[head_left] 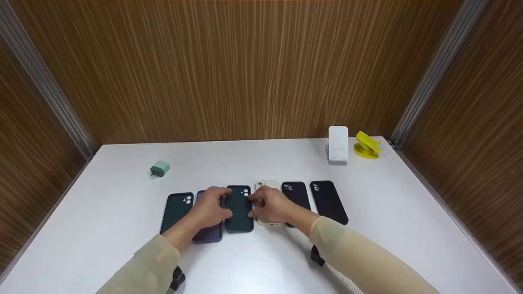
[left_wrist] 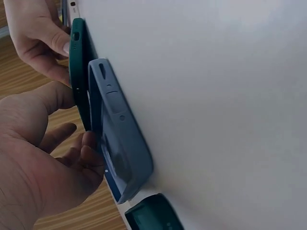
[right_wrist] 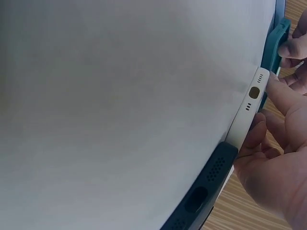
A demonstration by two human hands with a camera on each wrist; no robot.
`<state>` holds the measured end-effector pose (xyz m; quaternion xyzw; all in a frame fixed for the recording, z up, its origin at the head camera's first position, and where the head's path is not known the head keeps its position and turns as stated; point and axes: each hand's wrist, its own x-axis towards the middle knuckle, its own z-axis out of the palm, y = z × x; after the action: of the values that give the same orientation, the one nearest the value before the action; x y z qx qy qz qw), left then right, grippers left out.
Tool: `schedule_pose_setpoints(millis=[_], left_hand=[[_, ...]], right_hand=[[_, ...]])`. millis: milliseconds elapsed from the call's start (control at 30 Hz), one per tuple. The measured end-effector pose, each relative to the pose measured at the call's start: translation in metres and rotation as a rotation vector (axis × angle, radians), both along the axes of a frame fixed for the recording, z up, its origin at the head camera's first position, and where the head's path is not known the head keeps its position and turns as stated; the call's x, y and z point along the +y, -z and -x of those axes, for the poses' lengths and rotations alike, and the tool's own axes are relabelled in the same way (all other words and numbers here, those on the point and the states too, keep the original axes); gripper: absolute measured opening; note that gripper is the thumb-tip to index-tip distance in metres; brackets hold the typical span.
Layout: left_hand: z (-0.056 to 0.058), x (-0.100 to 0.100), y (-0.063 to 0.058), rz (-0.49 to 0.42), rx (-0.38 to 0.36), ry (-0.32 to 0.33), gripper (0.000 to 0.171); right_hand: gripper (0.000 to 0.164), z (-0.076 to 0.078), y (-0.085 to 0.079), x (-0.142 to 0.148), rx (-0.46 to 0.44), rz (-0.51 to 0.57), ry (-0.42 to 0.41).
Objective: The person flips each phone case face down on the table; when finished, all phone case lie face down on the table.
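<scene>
Both hands hold a dark green phone case [head_left: 239, 209] near the middle of a row of phone cases. My left hand [head_left: 209, 207] has thumb and fingers at its left edge, above a purple-blue case [head_left: 208, 234]. At the opposite edge is my right hand [head_left: 273, 204], which partly hides a white case [head_left: 267, 223]. In the left wrist view the green case [left_wrist: 76, 62] stands between the hands, with the blue-grey case [left_wrist: 127, 129] beside it. The right wrist view shows the white case's end [right_wrist: 249, 103] under the right hand [right_wrist: 278, 153].
Another dark green case [head_left: 176, 208] lies at the row's left end. Two black cases [head_left: 297, 194] [head_left: 329, 202] are at its right. A green charger plug [head_left: 159, 168] sits at the back left; a white stand [head_left: 338, 143] and yellow holder [head_left: 366, 145] are at the back right.
</scene>
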<state>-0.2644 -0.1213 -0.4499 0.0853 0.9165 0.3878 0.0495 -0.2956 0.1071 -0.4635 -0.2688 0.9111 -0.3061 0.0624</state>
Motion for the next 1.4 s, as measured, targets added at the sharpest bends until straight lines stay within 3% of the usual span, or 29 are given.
schedule_pose_setpoints(millis=[233,467,633,933,1400], left_hand=[[-0.001,0.000,-0.005,-0.067,-0.028,-0.018,0.066],[0.001,-0.003,0.001,-0.295,-0.130,-0.052,0.069],[0.000,-0.006,0.004,-0.409,-0.198,-0.070,0.069],[0.000,-0.007,0.008,-0.491,-0.221,-0.077,0.068],[0.001,-0.005,0.005,-0.533,-0.234,-0.083,0.066]], right_hand=[[0.049,-0.001,0.002,-0.002,0.001,0.006,0.000],[0.049,-0.002,-0.003,-0.004,0.008,-0.014,0.016],[0.050,-0.003,-0.004,-0.006,0.019,-0.027,0.028],[0.053,-0.006,-0.004,-0.007,0.019,-0.034,0.025],[0.056,-0.006,-0.010,-0.010,-0.071,0.007,0.041]])
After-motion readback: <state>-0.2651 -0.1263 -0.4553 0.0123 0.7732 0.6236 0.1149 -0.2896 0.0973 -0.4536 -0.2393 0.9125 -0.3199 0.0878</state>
